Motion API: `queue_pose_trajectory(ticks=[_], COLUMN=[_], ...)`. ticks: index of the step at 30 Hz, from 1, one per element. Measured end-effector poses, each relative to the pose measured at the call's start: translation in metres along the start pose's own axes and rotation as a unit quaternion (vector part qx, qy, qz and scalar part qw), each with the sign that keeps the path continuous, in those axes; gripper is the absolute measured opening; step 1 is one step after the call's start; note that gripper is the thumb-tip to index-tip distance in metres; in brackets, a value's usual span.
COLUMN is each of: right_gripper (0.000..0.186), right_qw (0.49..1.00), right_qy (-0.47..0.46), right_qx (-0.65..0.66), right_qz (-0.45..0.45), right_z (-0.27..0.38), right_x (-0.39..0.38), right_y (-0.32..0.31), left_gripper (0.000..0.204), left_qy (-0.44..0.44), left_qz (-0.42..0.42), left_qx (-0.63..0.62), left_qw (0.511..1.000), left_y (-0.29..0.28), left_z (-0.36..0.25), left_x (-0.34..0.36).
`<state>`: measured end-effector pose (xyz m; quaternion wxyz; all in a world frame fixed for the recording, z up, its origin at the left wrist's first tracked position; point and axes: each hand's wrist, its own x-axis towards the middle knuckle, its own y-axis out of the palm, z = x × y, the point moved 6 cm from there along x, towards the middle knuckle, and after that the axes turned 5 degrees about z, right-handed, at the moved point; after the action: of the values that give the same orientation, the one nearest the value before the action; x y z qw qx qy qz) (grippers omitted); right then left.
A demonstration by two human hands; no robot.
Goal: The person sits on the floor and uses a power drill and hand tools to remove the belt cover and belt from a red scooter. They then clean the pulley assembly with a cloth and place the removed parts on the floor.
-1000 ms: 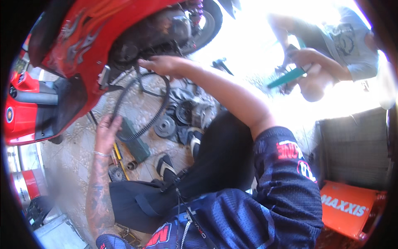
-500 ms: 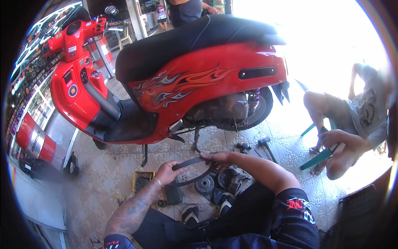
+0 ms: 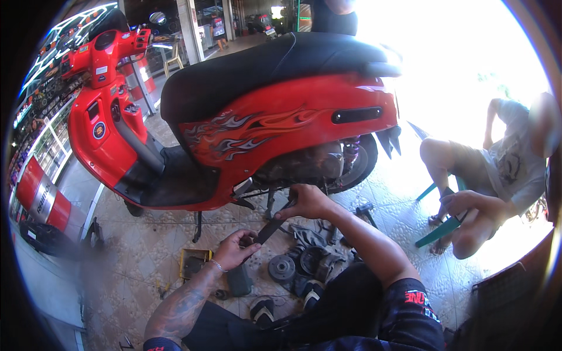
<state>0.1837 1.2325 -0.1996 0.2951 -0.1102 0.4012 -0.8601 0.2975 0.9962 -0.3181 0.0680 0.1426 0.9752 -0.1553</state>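
My left hand [image 3: 237, 248] grips the lower end of a black drive belt [image 3: 269, 229], seen edge-on as a narrow dark band. My right hand [image 3: 307, 202] holds its upper end, just below the engine [image 3: 293, 167] of the red scooter [image 3: 252, 93]. Below my hands lie round metal pulley parts [image 3: 281, 268], dark cloth or covers [image 3: 307, 237], a green case [image 3: 239, 279] and a yellow tray [image 3: 195, 263] on the tiled floor.
At right a person [image 3: 515, 152] sits on a green stool [image 3: 439, 231]. Another person [image 3: 333, 20] stands behind the seat. A hammer-like tool [image 3: 366, 210] lies right of my hands. A red drum [image 3: 44, 190] stands at left, and a chair [image 3: 172, 61] behind.
My view has swung up from the close look at the floor and engine. The belt loop has turned edge-on, with my right hand raised above my left.
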Motion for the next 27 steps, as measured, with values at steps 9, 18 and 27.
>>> queue_pose_trajectory(ticks=[9, 18, 27], right_gripper=[0.075, 0.066, 0.054], right_qw=[0.970, 0.911, 0.897], right_qy=[-0.234, -0.395, -0.386], right_qx=[-0.065, -0.113, -0.213], right_qz=[-0.016, -0.030, -0.004], right_z=[0.090, 0.126, 0.138], right_x=[-0.049, -0.084, -0.084], right_y=[-0.018, 0.004, 0.016], left_gripper=[0.147, 0.145, 0.113], left_qy=[0.108, 0.192, 0.279], left_qz=[0.041, -0.017, -0.012], left_qx=[0.074, 0.265, 0.405], left_qw=[0.991, 0.945, 0.870], left_y=[0.024, 0.026, -0.054], left_z=[-0.053, -0.043, 0.035], left_x=[-0.014, -0.034, -0.056])
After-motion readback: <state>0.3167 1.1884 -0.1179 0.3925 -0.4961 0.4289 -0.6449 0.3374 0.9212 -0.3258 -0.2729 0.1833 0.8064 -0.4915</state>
